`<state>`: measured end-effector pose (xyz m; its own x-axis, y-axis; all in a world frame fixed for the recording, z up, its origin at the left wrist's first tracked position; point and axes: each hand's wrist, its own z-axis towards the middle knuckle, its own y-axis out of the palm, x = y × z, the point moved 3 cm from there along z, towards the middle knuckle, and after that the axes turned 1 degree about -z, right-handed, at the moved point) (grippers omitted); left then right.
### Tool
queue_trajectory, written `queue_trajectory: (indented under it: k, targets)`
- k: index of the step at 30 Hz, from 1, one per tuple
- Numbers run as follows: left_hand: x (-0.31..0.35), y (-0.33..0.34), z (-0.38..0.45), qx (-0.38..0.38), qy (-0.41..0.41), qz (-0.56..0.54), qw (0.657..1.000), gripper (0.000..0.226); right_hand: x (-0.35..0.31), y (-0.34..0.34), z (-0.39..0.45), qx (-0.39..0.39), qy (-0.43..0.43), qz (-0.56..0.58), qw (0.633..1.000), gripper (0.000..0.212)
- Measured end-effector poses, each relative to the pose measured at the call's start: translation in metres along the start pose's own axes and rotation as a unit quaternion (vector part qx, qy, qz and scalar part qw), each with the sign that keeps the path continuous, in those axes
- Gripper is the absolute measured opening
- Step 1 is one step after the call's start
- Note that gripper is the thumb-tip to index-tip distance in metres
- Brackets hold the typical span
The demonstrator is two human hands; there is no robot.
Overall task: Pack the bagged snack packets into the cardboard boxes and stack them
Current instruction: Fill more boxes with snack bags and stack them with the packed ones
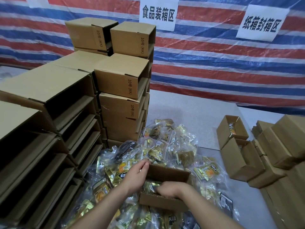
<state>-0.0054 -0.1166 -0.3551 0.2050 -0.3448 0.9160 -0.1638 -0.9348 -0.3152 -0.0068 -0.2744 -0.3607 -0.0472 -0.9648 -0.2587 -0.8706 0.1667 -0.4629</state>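
Note:
An open cardboard box [171,175] sits on a heap of clear bags of gold snack packets [168,146] in front of me. My left hand [137,176] grips the box's left wall, thumb outside and fingers over the rim. My right hand [171,189] reaches into the box from the near side, its fingers curled on a bagged snack packet [149,185] lying inside. The fingertips are hidden by the box wall.
Tall stacks of empty cardboard boxes [54,113] stand on their sides at left, openings facing right. At right, filled open boxes [234,129] and closed boxes [280,146] are piled. A striped tarp wall with paper signs [158,13] is behind. White tabletop [189,109] shows beyond the heap.

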Motion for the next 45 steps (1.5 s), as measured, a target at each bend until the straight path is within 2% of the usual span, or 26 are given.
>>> queue_trajectory:
  k: [3, 5, 7, 9, 11, 12, 14, 16, 18, 20, 27, 32, 37, 40, 45]
  targets:
    - [0.004, -0.002, -0.001, 0.000, -0.004, -0.015, 1.000, 0.026, -0.005, -0.005, -0.010, 0.021, -0.022, 0.026, 0.999, 0.054]
    - [0.006, -0.003, -0.001, -0.009, 0.001, -0.018, 1.000, 0.024, -0.006, -0.019, -0.025, 0.071, -0.061, 0.035, 0.995, 0.042]
    - [0.008, -0.003, -0.002, -0.018, 0.005, -0.015, 1.000, 0.022, -0.008, -0.033, -0.046, 0.130, -0.110, 0.078, 0.982, 0.039]
    - [0.007, -0.004, -0.003, -0.024, 0.003, -0.023, 0.999, 0.024, -0.010, -0.047, -0.067, 0.235, -0.158, 0.103, 0.953, 0.032]
    - [0.002, -0.009, -0.002, 0.001, -0.003, -0.034, 0.999, 0.029, -0.008, -0.055, -0.082, 0.366, -0.180, 0.033, 0.912, 0.023]
    - [-0.003, -0.014, 0.000, 0.034, -0.007, -0.027, 0.999, 0.029, -0.007, -0.055, -0.084, 0.398, -0.181, -0.021, 0.899, 0.028]
    - [-0.016, -0.026, 0.006, 0.124, -0.029, 0.062, 0.990, 0.029, 0.000, -0.047, -0.077, 0.386, -0.163, -0.096, 0.903, 0.044]
    - [-0.031, -0.039, 0.012, 0.161, -0.082, 0.197, 0.963, 0.027, 0.007, -0.037, -0.065, 0.357, -0.134, -0.131, 0.915, 0.048]
    - [-0.045, -0.045, 0.017, 0.128, -0.156, 0.305, 0.931, 0.052, 0.010, -0.031, -0.056, 0.364, -0.122, -0.151, 0.911, 0.046]
    - [-0.055, -0.046, 0.021, 0.086, -0.186, 0.373, 0.905, 0.073, 0.011, -0.032, -0.053, 0.382, -0.121, -0.145, 0.905, 0.045]
    - [-0.054, -0.036, 0.038, 0.049, -0.230, 0.415, 0.879, 0.101, 0.011, -0.041, -0.058, 0.409, -0.125, -0.106, 0.898, 0.044]
    - [-0.052, -0.034, 0.038, 0.070, -0.246, 0.370, 0.893, 0.089, 0.012, -0.040, -0.063, 0.399, -0.115, -0.077, 0.907, 0.045]
    - [-0.052, -0.046, 0.023, 0.096, -0.246, 0.181, 0.947, 0.091, 0.014, -0.036, -0.064, 0.389, -0.112, -0.047, 0.913, 0.042]
    - [-0.047, -0.057, 0.010, 0.119, -0.209, 0.090, 0.967, 0.086, 0.012, -0.037, -0.064, 0.395, -0.109, -0.037, 0.912, 0.042]
    - [-0.014, -0.064, -0.005, 0.129, -0.143, -0.044, 0.980, 0.060, -0.004, -0.044, -0.066, 0.416, -0.120, 0.013, 0.901, 0.036]
